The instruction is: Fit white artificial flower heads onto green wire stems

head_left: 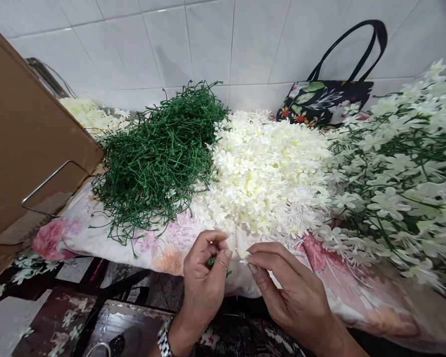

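One white blossom (243, 254) is pinched by the fingers of the right hand (295, 285), near the left hand (207, 275), in whose curled fingers a green stem (210, 261) appears to be held. Both are placed at the near edge of the cloth-covered tabletop (165, 260), presumably for fine control. Stem heap (167, 153) set left, blossom heap (267, 168) centre, apparently sorted for uncrossed reaching.

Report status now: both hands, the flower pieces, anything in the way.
Left hand: curled around green stem, mostly hidden. Right hand: fingers pinching small white blossom. Ahead: white flower pile, green stem pile to its left. Nothing seen blocking either hand.
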The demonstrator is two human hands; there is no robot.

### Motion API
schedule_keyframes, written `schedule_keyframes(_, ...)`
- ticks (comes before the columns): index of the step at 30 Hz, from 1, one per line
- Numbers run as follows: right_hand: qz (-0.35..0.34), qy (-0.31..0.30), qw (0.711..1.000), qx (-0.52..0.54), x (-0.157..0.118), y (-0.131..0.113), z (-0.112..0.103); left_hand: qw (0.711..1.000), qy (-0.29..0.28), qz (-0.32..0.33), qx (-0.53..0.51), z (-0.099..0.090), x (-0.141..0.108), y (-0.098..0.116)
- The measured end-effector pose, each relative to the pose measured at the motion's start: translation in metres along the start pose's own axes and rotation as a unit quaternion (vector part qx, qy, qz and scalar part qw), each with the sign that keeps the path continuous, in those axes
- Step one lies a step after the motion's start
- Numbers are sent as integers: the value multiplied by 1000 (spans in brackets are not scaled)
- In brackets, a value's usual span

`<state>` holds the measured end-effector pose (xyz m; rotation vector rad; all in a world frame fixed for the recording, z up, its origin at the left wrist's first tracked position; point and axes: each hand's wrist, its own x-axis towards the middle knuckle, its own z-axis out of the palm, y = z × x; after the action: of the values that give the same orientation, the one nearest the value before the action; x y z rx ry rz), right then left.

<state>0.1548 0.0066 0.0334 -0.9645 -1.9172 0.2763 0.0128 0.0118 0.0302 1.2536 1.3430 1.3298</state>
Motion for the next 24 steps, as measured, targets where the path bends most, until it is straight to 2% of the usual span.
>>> schedule_keyframes(3,-16,0,1000,-15,-2,0,0,999,-31,-18,-9,-4,-5,-1)
schedule_keyframes(6,-38,-14,999,-27,-5,0,2,991,-80,-81,-71,-4,-7,-6)
schedule_keyframes(10,-69,-42,995,-54,-8,2,3,967,-80,-172,-171,-2,-6,-12)
schedule_keyframes(14,-110,-59,989,-76,-7,0,2,956,-49,-202,-206,-1,-4,-12)
schedule_keyframes(17,-107,-72,991,-44,-6,-4,-1,958,-35,-190,-214,-4,-6,-17)
schedule_keyframes(19,-79,-73,994,-6,-4,-5,-5,961,-38,-165,-217,-8,-8,-22)
schedule_keyframes(24,9,-59,998,30,1,-7,-13,988,-59,-13,-140,-19,-11,-28)
